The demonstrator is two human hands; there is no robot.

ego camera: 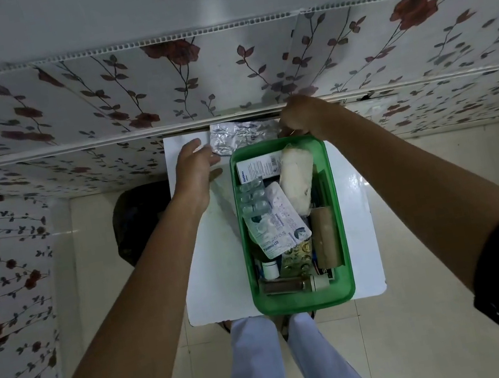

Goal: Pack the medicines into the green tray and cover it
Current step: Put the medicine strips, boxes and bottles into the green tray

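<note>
The green tray [335, 207] stands on a small white table [208, 262], filled with blister strips [275, 221], a white box [259, 164], a white bandage roll [296, 180], a brown roll [325, 237] and small bottles [292, 285]. Silver foil strips [238, 134] lie on the table just beyond the tray's far edge. My left hand [194, 168] hovers open to the left of the tray, fingertips near the foil strips. My right hand [305, 115] is closed at the tray's far right corner, beside the foil; what it grips is hidden.
A floral-patterned wall panel [91, 93] rises right behind the table. A dark bin [137, 222] sits on the tiled floor left of the table. My legs [272, 361] stand at the table's near edge.
</note>
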